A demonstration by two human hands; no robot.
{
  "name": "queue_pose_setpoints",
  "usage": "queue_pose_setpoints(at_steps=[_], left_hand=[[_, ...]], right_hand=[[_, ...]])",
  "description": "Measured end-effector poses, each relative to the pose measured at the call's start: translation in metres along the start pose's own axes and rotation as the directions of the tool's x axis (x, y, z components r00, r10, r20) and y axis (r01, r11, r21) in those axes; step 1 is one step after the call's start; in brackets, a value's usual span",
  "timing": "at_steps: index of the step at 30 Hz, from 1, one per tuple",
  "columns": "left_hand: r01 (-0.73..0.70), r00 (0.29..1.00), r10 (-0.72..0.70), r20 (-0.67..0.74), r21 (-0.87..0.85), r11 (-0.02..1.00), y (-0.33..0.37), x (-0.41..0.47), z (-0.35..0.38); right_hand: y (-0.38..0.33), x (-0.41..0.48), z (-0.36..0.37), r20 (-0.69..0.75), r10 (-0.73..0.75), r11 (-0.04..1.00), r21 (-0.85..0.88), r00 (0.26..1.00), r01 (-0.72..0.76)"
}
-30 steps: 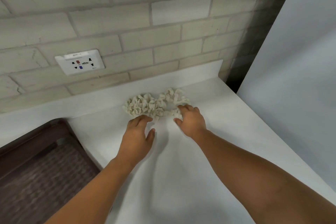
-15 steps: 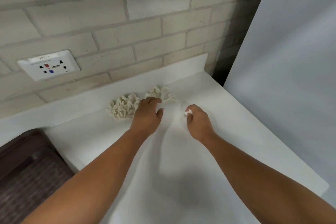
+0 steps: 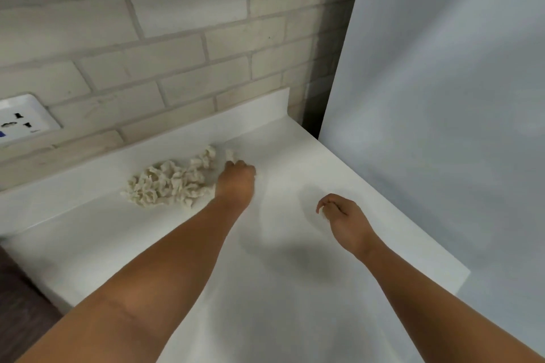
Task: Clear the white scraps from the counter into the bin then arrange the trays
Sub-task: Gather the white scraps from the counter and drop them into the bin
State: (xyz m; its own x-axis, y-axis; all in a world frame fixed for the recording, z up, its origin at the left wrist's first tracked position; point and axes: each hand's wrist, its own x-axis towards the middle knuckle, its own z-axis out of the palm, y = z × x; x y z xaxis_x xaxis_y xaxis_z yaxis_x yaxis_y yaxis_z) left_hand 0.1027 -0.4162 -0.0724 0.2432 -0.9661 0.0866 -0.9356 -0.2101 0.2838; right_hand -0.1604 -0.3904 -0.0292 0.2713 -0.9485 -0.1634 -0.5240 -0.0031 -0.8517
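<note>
The hands are both over the white desk [image 3: 295, 318], forearms reaching in from the bottom of the frame. The left hand [image 3: 236, 186], near the centre, has its fingers curled down against the right end of the white scraps [image 3: 168, 183]; its knuckles hide what lies under them, so whether it has hold of any is impossible to tell. One loose scrap [image 3: 230, 154] lies just beyond its fingertips. The right hand [image 3: 345, 216], right of centre and well apart from the pile, is curled closed with a small white piece [image 3: 323, 209] showing between thumb and fingers.

The scraps sit in a crumpled heap left of centre, near the desk's back edge – just below the brick wall [image 3: 182, 47]. A white socket plate [image 3: 23, 121] is fixed to the wall at the left edge of the frame. A pale grey panel [image 3: 442, 97] fills the right side, standing beside the desk. A dark brown surface [image 3: 17, 318] shows at the lower left corner.
</note>
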Motion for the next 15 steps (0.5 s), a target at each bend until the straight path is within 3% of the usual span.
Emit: queue_pose_setpoints(at_steps=[3,6,11,15], left_hand=[[0.006,1.0,-0.007,-0.004,-0.157,0.988,0.021,-0.029,0.01],[-0.053,0.998,0.051,-0.031,-0.079,0.995,0.039,-0.053,0.018],[0.061,0.998,-0.065,-0.015,-0.218,0.974,0.063,-0.097,0.012],[0.038,0.999,-0.032,0.032,-0.204,0.978,0.079,-0.134,0.006]], right_hand=[[0.007,-0.01,-0.007,0.012,0.004,1.0,0.019,1.0,-0.005],[0.011,-0.023,-0.012,0.034,0.001,1.0,-0.028,0.999,0.0],[0.022,-0.052,-0.027,0.029,-0.049,0.995,-0.087,0.998,0.051],[0.031,-0.08,-0.05,0.032,-0.074,0.993,-0.085,0.997,0.076]])
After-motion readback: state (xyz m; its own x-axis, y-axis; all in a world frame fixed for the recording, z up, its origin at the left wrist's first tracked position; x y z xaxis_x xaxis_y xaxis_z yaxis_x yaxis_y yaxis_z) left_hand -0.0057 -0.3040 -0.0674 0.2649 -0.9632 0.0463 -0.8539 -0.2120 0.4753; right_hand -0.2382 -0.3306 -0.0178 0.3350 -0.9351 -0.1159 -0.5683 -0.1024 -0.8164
